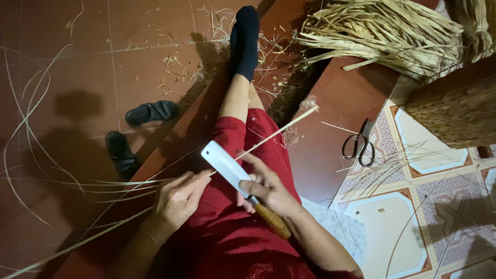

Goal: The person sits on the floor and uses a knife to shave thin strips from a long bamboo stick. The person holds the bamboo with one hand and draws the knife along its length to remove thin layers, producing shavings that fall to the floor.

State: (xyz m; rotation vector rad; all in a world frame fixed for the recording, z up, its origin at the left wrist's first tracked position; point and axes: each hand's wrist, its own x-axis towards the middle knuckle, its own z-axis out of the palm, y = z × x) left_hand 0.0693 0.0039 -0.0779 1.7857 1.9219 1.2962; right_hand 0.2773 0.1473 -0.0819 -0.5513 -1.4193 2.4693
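Pale rattan strip lies across the red lap, pinched by the fingers of the left hand, while the right hand closes around the wooden handle of a broad knife and presses the blade on it. Many thin strips already lie on the floor, but a big bundle of raw reeds waits untouched, so much seems left.

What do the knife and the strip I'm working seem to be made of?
Knife: the blade looks like bare, smooth metal with a pale sheen; the handle looks like glossy orange-brown wood, held by the right hand. Strip: probably dried cane or reed, pale, matte, frayed at the tip, pinched by the left hand.
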